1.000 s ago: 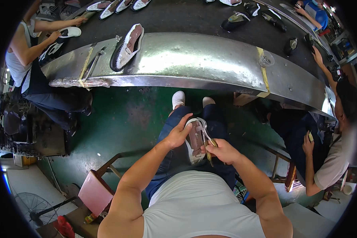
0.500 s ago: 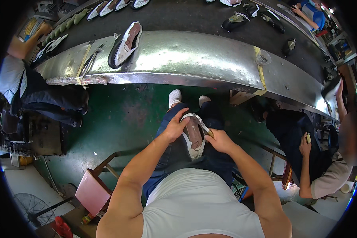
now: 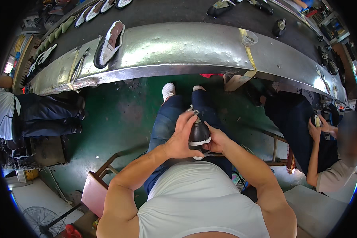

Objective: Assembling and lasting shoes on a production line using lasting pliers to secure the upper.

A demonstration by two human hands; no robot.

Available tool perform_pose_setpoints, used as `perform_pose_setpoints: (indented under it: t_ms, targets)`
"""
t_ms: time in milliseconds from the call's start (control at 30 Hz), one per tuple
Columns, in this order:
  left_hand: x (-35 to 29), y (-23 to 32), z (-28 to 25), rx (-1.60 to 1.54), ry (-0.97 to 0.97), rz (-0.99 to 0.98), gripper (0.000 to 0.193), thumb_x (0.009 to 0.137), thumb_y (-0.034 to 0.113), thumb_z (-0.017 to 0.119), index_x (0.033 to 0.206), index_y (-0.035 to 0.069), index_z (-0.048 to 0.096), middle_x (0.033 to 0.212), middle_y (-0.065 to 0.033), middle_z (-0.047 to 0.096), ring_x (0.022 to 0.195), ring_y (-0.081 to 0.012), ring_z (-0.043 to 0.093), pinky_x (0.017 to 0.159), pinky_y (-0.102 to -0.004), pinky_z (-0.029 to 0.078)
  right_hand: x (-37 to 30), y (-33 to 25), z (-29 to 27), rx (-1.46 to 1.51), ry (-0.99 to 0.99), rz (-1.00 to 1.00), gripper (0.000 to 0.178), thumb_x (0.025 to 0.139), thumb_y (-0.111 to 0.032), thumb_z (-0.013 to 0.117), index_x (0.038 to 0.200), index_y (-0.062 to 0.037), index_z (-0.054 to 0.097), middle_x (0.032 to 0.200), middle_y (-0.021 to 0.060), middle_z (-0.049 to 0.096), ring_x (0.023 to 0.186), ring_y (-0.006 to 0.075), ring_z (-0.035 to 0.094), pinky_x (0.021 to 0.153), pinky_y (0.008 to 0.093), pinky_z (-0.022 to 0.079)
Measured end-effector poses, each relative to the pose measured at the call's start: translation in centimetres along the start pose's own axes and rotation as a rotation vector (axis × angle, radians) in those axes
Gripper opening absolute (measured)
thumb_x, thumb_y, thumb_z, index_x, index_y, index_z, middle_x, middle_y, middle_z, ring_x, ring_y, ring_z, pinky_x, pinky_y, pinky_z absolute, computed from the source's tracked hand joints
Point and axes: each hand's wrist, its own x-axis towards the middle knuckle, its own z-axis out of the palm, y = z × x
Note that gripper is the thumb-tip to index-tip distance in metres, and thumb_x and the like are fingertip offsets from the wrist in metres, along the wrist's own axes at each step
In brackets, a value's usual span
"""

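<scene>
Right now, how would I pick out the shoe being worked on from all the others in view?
Start at the long metal bench across the top, then drop to the seated person's lap below it. The black shoe with a white sole edge sits there, clasped between the left hand and right hand. The bench's own shoe lies flat and untouched.

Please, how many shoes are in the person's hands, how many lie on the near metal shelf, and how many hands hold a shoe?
Black shoe in the hands: 1
Shoe on the metal shelf: 1
Hands holding it, left hand and right hand: 2
Total: 4
</scene>
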Motion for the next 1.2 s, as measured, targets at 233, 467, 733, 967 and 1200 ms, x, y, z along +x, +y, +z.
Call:
perform_pose_setpoints:
  t_ms: [233, 467, 733, 967, 1200]
  targets:
    - [0.8, -0.6, 5.3, -0.572, 0.47, -0.539, 0.079, 0.106, 0.056, 0.015, 0.119, -0.002, 0.067, 0.162, -0.021, 0.021, 0.149, -0.0295, 0.022, 0.119, -0.0395, 0.021, -0.9, 0.6, 0.9, -0.222, 0.027, 0.035, 0.047, 0.107, -0.048, 0.036, 0.115, -0.0082, 0.059, 0.091, 0.0051, 0.068, 0.077, 0.0168, 0.069, 0.059, 0.0359, 0.059]
    - [1.3, 0.5, 4.8, -0.536, 0.39, -0.604, 0.078, 0.106, 0.057, 0.016, 0.113, -0.001, 0.068, 0.155, -0.0173, 0.03, 0.14, -0.0281, 0.036, 0.118, -0.0378, 0.023, -0.6, 1.5, 1.2, -0.212, 0.197, 0.021, 0.047, 0.108, -0.047, 0.033, 0.118, -0.0069, 0.057, 0.101, 0.0087, 0.067, 0.086, 0.0231, 0.069, 0.068, 0.0434, 0.059]
    - [0.1, -0.3, 7.6, -0.717, 0.576, -0.491, 0.064, 0.109, 0.046, 0.025, 0.095, 0.0, 0.068, 0.141, -0.0107, 0.04, 0.112, -0.0178, 0.049, 0.103, -0.0321, 0.037, -0.7, 3.8, 1.4, -0.201, 0.308, -0.078, 0.047, 0.108, -0.047, 0.034, 0.117, -0.0077, 0.057, 0.106, 0.0096, 0.065, 0.093, 0.0245, 0.066, 0.072, 0.0456, 0.056]
    - [-1.2, -0.7, 8.4, -0.74, 0.608, -0.38, 0.051, 0.109, 0.032, 0.034, 0.089, 0.002, 0.07, 0.132, -0.0116, 0.047, 0.112, -0.0204, 0.051, 0.101, -0.0332, 0.039, -2.7, 5.5, 1.3, -0.212, 0.379, -0.085, 0.041, 0.107, -0.048, 0.037, 0.103, -0.0136, 0.058, 0.085, 0.0031, 0.06, 0.068, 0.0165, 0.054, 0.05, 0.0307, 0.037]
    - [-0.4, -0.3, 7.2, -0.594, 0.463, -0.321, 0.058, 0.11, 0.037, 0.03, 0.088, 0.002, 0.07, 0.132, -0.013, 0.047, 0.115, -0.0187, 0.049, 0.102, -0.0319, 0.037, -4.5, 6.7, 1.7, -0.203, 0.421, -0.116, 0.04, 0.106, -0.045, 0.038, 0.097, -0.0105, 0.055, 0.075, 0.0022, 0.054, 0.052, 0.0141, 0.045, 0.039, 0.0292, 0.028]
